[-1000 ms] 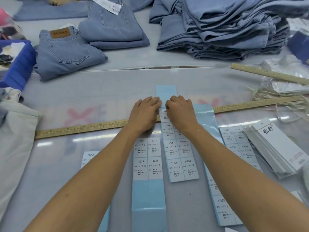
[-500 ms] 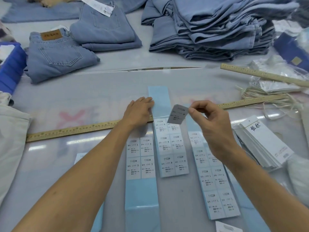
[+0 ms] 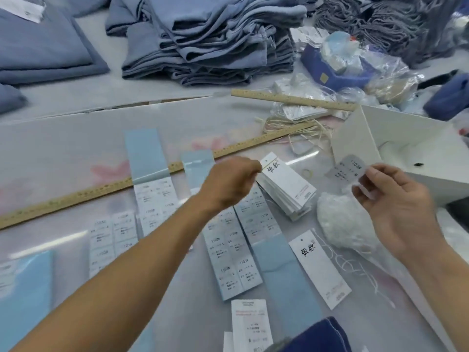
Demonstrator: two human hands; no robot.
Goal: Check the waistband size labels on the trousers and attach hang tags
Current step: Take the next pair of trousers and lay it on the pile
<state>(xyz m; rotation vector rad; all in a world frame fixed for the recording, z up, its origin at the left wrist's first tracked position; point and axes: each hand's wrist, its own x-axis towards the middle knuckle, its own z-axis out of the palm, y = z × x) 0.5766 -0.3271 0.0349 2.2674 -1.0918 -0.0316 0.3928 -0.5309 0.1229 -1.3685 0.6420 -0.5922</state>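
Note:
My right hand (image 3: pixel 396 209) pinches a small grey size sticker (image 3: pixel 349 168) marked 1103, held up at the right. My left hand (image 3: pixel 231 184) hovers with curled fingers just left of a stack of white hang tags (image 3: pixel 286 186); whether it touches the top tag I cannot tell. One loose hang tag (image 3: pixel 318 268) lies flat below the stack. Strips of size stickers on blue backing (image 3: pixel 232 260) lie in rows across the table. A pile of folded blue trousers (image 3: pixel 208 39) sits at the back.
A long wooden ruler (image 3: pixel 101 190) crosses the table; a second ruler (image 3: pixel 294 99) lies at the back right. A white box (image 3: pixel 416 148) stands at the right, a bag of white strings (image 3: pixel 342 222) beside it. Plastic bags clutter the back right. A dark blue cloth (image 3: pixel 319 336) shows at the bottom edge.
My right hand peeled a sticker off the middle strip and carried it to the right. My left hand left the strip and moved right toward the hang tag stack. The view swung right.

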